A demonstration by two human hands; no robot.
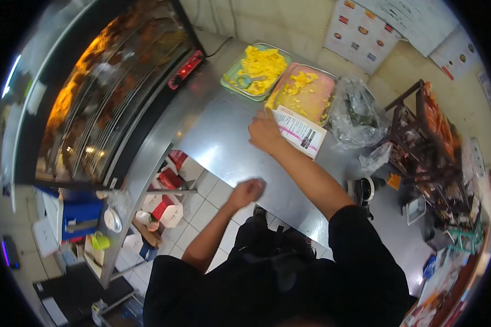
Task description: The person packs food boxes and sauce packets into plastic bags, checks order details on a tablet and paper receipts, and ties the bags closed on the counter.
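Note:
My right hand (pixel 265 132) reaches over the metal table, its fingers curled at the left edge of a printed paper card (pixel 300 132) with a pink stripe. The fingertips are partly hidden. That card lies against the near side of a pink-lined tray (pixel 324 90) with scattered yellow pieces. Left of it is a green-lined tray (pixel 230 82) heaped with yellow food (pixel 263 62), in which a greenish utensil (pixel 244 82) rests. My left hand (pixel 248 192) hovers by the table's front edge, loosely closed, with nothing seen in it.
A lit glass display warmer (pixel 109 92) stands at the left. Right of the trays sits a clear plastic bag (pixel 357 111) with dark green contents. A dark rack (pixel 420 131) and a small metal container (pixel 414 210) are farther right. Red and white boxes (pixel 168 210) lie below.

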